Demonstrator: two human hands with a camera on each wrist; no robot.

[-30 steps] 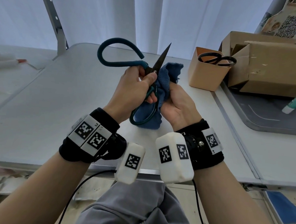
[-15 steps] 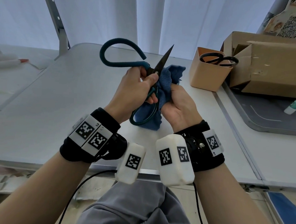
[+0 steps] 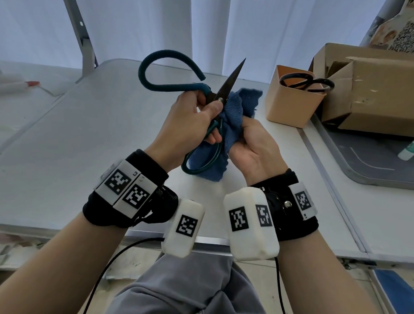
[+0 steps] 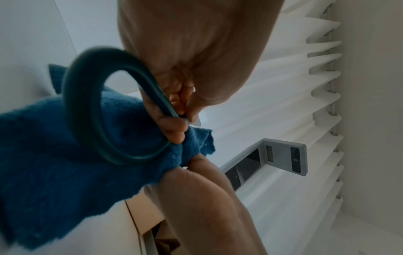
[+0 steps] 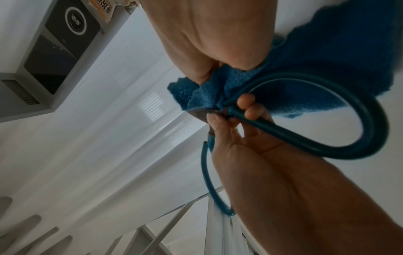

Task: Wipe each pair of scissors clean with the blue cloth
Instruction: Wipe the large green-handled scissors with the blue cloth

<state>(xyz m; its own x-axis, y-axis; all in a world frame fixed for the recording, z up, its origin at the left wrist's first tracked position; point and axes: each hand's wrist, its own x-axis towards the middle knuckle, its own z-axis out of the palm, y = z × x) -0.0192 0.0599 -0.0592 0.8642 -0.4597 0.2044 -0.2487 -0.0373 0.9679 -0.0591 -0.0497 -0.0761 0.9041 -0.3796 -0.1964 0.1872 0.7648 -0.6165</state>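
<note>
Scissors point(image 3: 204, 122) with big teal loop handles are held up above the grey table point(image 3: 68, 148), blades spread wide. The left hand point(image 3: 191, 124) grips them at the pivot, thumb pressed by the rivet and fingers curled round the handle shanks; one loop arcs up and to the left of that hand, the other hangs below it toward the wrist. One dark blade points up and away past the thumb. The right hand point(image 3: 252, 147) is just beside the left, fingers closed round a bunched blue cloth point(image 3: 235, 115). The cloth sits against the scissors on their right side, and its loose end hangs behind the lower loop. The other blade is hidden among the cloth. Farther right, a second pair of black-handled scissors point(image 3: 307, 83) stands in a tan cup point(image 3: 291, 103), next to a cardboard box point(image 3: 384, 92).
</note>
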